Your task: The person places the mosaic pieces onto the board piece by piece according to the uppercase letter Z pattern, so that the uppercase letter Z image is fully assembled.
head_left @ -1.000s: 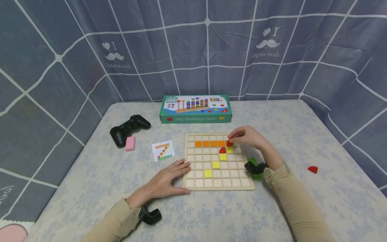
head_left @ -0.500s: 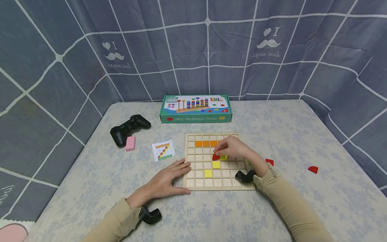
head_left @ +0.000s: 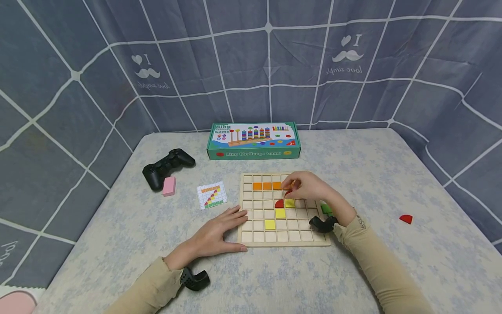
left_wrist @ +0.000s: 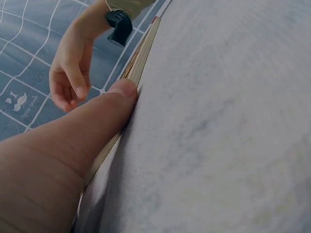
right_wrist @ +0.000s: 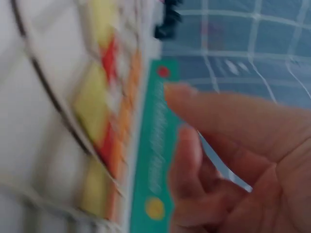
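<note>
Bracing gridded wooden board (head_left: 294,237) with spread left hand (head_left: 215,233) | hovering with empty, loosely curled right hand (head_left: 307,185) | check red quarter-circle (head_left: 279,204) sits flush — 1 cell

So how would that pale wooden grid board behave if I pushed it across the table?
The flat, pale wooden grid board looks rigid, so it should slide as one piece. Lying low and wide, it seems unlikely to tip. The yellow square tiles sit within its grid, so they'd probably travel along.
</note>
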